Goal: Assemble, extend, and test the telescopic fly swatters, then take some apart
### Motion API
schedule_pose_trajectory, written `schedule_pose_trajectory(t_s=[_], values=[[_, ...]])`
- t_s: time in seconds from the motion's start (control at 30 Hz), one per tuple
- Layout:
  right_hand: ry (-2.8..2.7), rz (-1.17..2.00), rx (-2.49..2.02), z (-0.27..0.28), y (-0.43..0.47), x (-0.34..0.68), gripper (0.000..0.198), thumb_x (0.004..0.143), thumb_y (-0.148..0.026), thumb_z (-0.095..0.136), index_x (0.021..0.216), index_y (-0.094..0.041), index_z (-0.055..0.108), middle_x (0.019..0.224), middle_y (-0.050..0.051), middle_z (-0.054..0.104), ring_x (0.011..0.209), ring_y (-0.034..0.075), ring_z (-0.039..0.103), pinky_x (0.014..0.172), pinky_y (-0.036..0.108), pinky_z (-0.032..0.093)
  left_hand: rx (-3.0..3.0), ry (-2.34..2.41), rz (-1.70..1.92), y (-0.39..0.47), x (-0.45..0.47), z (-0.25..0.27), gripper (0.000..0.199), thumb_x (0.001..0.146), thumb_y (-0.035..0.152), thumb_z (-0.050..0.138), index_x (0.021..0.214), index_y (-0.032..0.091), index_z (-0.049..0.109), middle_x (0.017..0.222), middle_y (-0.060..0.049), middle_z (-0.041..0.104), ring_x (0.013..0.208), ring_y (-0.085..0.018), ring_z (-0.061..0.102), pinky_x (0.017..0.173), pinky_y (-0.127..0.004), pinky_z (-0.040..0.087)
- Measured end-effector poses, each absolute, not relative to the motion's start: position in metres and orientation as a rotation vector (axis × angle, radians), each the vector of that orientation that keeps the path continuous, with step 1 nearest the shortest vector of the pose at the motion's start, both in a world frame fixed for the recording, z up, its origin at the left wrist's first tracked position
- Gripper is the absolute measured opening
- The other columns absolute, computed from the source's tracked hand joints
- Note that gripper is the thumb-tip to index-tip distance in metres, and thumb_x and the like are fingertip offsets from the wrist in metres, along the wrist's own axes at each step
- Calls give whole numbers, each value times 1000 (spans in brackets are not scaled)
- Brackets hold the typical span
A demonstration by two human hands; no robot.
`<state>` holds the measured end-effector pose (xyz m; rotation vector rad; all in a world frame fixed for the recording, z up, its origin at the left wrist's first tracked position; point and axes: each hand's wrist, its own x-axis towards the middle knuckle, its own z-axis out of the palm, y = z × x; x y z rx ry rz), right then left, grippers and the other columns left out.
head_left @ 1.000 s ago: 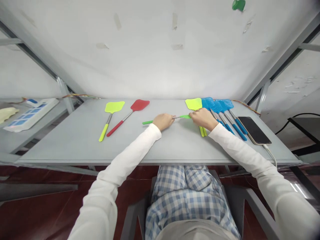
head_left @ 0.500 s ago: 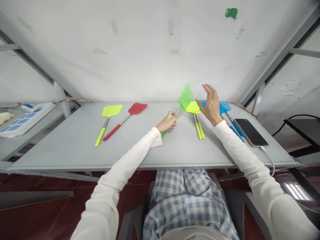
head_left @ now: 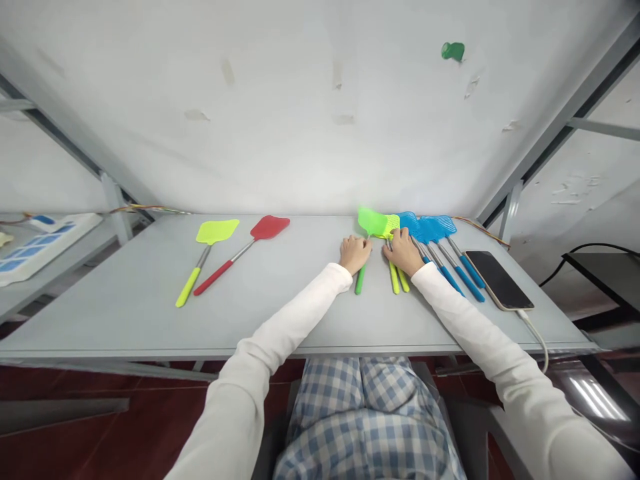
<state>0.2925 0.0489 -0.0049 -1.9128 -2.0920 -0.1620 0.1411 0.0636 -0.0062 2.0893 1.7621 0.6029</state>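
My left hand [head_left: 355,254] is closed round the metal shaft of a green fly swatter [head_left: 371,221]. Its head slightly overlaps a yellow one and its handle points toward me. My right hand [head_left: 403,251] has its fingers curled over the shafts of the yellow fly swatters [head_left: 394,277], just below their heads; the exact grip is partly hidden. Right of that hand, several blue fly swatters [head_left: 434,228] lie with overlapping heads. At the left of the table are another yellow fly swatter [head_left: 217,231] and a red fly swatter [head_left: 271,227].
A smartphone [head_left: 499,279] with a white cable [head_left: 533,328] lies at the right of the grey table [head_left: 280,313]. A white wall [head_left: 280,160] rises behind. Metal posts [head_left: 114,205] stand at both sides, and a white and blue power strip [head_left: 47,247] sits beyond the left one.
My left hand has set the green swatter down beside the yellow ones, its head lower now. My right hand has dropped from the air onto the yellow swatters. The view has tilted slightly.
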Motion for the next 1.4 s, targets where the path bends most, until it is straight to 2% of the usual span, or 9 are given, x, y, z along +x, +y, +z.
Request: schedule_pose_trajectory(t_s=[0.2,0.33,0.47,0.63,0.7,0.87,1.03,1.27,1.4], values=[[-2069,81,-1767,-9,51,290,34,79,-20,47,111,-13,41,102,16,58,89,25,58,72,30,42,2270,1828,556,55,136,-4,43,94,36,31,93,17,70,100,-13,68,97,-22,60,85,-31,41],[-2033,180,-1681,-12,49,284,36,74,-23,49,107,-18,37,92,11,62,81,24,59,66,30,42,2337,1866,494,52,133,-1,43,94,40,33,92,18,70,96,-12,71,93,-23,64,79,-32,43],[-1968,234,-1783,-9,48,281,37,74,-21,49,107,-17,34,89,10,63,74,24,60,63,30,41,2342,1883,436,48,137,4,46,93,44,32,90,18,70,90,-12,72,90,-24,67,77,-35,44],[-2038,99,-1933,0,42,280,31,82,-21,46,110,-12,37,103,19,63,87,26,63,63,31,41,2316,1871,382,46,140,7,45,91,46,35,93,17,69,93,-14,71,92,-27,67,78,-36,46],[-2076,57,-2030,3,36,279,32,85,-25,44,113,-9,40,103,22,64,89,28,64,64,32,40,2298,1882,379,46,138,7,44,92,43,34,95,17,69,94,-14,71,93,-26,67,78,-36,46],[-2156,-3,-2177,12,25,275,29,89,-28,41,104,-9,57,99,21,67,91,29,66,65,32,41,2263,1908,389,45,137,8,45,92,40,31,93,15,69,95,-15,71,93,-27,67,77,-36,47],[-2087,19,-2201,17,29,276,30,88,-29,45,101,-8,62,100,20,68,95,27,65,69,28,44,2257,1882,426,44,152,8,43,91,42,33,88,18,70,94,-11,72,91,-25,67,76,-34,47],[-1940,42,-2294,18,44,296,33,89,-28,46,107,-5,62,105,23,67,101,28,64,76,29,45,2288,1836,429,55,173,2,40,91,42,38,94,18,69,97,-11,71,94,-23,66,79,-33,46],[-1833,59,-2310,15,45,301,44,94,-40,39,110,-4,58,102,23,67,98,30,65,74,31,44,2355,1801,466,59,174,0,40,94,41,36,87,18,68,91,-10,71,88,-22,66,74,-32,43]])
